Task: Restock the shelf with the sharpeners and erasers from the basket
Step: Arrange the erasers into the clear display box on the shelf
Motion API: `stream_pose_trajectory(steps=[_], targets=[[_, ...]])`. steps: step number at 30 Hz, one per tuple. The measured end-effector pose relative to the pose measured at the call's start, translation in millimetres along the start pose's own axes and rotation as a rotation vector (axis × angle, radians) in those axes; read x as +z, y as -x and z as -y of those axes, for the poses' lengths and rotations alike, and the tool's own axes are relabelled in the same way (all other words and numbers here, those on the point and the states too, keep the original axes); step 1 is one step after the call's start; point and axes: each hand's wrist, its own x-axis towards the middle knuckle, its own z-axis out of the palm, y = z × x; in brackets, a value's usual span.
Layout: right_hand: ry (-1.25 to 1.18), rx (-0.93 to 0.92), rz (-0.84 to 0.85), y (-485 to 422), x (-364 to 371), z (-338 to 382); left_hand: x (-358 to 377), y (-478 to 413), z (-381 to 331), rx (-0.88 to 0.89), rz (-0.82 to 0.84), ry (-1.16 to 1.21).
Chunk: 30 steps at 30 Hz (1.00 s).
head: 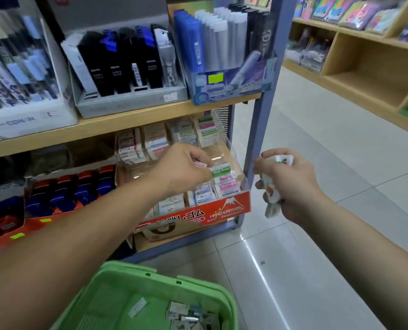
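The small green-banded white eraser (221, 171) sits at the top of the rightmost stack in the clear plastic display tray with a red "HARD ERASER" front (222, 211), on the lower wooden shelf (98, 126). The left hand (186, 167) reaches forward into that tray, forearm stretched out, wrist bent down, with the curled fingers and thumb pinching the eraser. The right hand (291, 184) hangs just right of the shelf's blue-grey metal post (265, 110), knuckles up, fingers wrapped round a bunch of small white wrapped erasers (273, 201). Below both arms stands the green plastic basket (150, 277) on the pale tiled floor (317, 144), with a few small packets (188, 315) in its bottom.
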Motion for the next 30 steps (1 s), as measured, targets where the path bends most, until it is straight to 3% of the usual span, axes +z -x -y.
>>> stream_pose_trajectory(steps=[10, 15, 17, 23, 26, 30], targets=[[-0.03, -0.003, 0.016, -10.9, -1.6, -14.6, 41.4, -42.5, -8.7, 0.019, 0.212, -0.311], [-0.061, 0.008, 0.065, -11.8, -2.2, -16.4, 41.3, -50.6, -25.9, 0.022, 0.453, -0.54], [-0.054, 0.004, 0.093, -11.0, -3.6, -16.4, 41.8, -54.7, -22.4, 0.016, 0.41, -0.445], [-0.039, 0.047, 0.331, 1.1, -2.3, -10.8, 35.1, -28.2, -15.0, -0.09, 0.181, 0.236], [-0.01, 0.048, 0.418, 7.0, 10.2, -11.3, 32.6, -8.6, -19.9, -0.146, 0.135, 0.379], [-0.017, 0.041, 0.407, 6.5, 23.6, -12.4, 25.5, 2.9, -23.6, -0.23, 0.12, 0.517]])
